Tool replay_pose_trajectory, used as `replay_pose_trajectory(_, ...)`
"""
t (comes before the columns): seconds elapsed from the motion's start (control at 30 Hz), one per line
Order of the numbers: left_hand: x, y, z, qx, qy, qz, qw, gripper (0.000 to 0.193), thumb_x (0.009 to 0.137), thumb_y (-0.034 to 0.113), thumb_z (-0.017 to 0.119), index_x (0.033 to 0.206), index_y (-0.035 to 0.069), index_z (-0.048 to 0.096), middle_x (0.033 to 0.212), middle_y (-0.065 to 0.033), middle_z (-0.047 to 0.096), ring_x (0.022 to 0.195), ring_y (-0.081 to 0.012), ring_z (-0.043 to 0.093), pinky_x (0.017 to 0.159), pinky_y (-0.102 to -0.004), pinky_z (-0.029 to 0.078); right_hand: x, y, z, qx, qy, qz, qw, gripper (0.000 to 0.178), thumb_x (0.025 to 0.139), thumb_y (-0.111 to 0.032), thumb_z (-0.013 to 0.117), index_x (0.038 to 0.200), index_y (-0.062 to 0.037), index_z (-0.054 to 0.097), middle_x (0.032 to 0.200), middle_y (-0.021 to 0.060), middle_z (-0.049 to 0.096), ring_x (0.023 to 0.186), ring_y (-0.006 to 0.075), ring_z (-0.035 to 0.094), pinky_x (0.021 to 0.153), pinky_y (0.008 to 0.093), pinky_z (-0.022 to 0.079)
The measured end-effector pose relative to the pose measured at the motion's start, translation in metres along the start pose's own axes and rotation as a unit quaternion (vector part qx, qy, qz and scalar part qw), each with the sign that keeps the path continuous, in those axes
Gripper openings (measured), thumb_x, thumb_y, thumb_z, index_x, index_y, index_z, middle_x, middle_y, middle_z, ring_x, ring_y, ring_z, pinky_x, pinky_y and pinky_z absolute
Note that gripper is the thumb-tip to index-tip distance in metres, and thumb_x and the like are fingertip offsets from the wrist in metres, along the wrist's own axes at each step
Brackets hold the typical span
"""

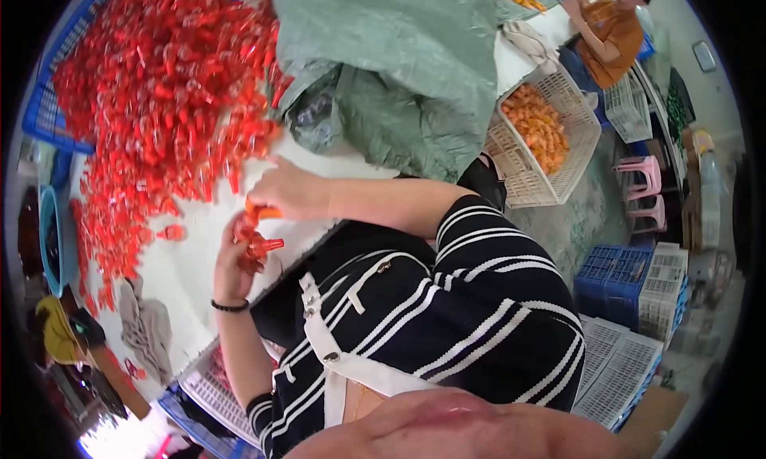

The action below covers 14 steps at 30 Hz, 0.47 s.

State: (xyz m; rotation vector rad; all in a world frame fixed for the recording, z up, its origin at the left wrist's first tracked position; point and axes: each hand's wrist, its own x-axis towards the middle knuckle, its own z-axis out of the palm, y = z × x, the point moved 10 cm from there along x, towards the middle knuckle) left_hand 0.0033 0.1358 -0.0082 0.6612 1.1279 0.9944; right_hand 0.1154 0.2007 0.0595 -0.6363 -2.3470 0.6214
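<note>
My left hand (pixel 231 272), with a dark beaded band at the wrist, is closed around a red translucent plastic piece (pixel 266 246) whose narrow end points to the right. Just above it, my right hand (pixel 289 189) grips a small orange object (pixel 263 211); its kind is hidden by the fingers. The two hands nearly meet over the white tabletop (pixel 311 234). Beyond them spreads a large heap of similar red plastic pieces (pixel 171 84), reaching down the table's left side. One loose red piece (pixel 171 232) lies left of my hands.
Green plastic sheeting (pixel 391 28) covers the table's far middle. A crumpled grey cloth (pixel 146 325) lies at the left. To the right stands a cream crate (pixel 499 160) holding orange pieces. A person in a brown top (pixel 613 40) sits far right, near pink stools (pixel 638 176).
</note>
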Motion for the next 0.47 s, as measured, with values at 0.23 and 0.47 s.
replay_pose_trajectory(0.23, 0.022, -0.037, -0.014, -0.116, -0.005, -0.026, 0.993, 0.031, 0.094, 0.031, 0.051, 0.119, 0.013, 0.051, 0.085, -0.0005, 0.059, 0.056, -0.0082, 0.053, 0.045, -0.0202, 0.039, -0.018, 0.020, -0.044, 0.042, 0.031, -0.008, 0.999, 0.018, 0.083, -0.020, 0.063, 0.100, -0.0138, 0.065, 0.081, 0.0052, 0.062, 0.083, 0.0250, 0.060, 0.089, 0.0506, 0.036)
replay_pose_trajectory(0.47, 0.019, -0.055, -0.050, -0.194, 0.010, -0.034, 0.980, 0.034, 0.095, 0.036, 0.050, 0.113, 0.008, 0.053, 0.108, -0.0058, 0.060, 0.056, -0.0095, 0.050, 0.042, -0.0204, 0.035, -0.064, 0.156, -0.079, -0.217, -0.127, 0.267, 0.930, 0.036, 0.079, -0.018, 0.067, 0.114, -0.0129, 0.061, 0.111, 0.0082, 0.061, 0.108, 0.0261, 0.054, 0.094, 0.0510, 0.035)
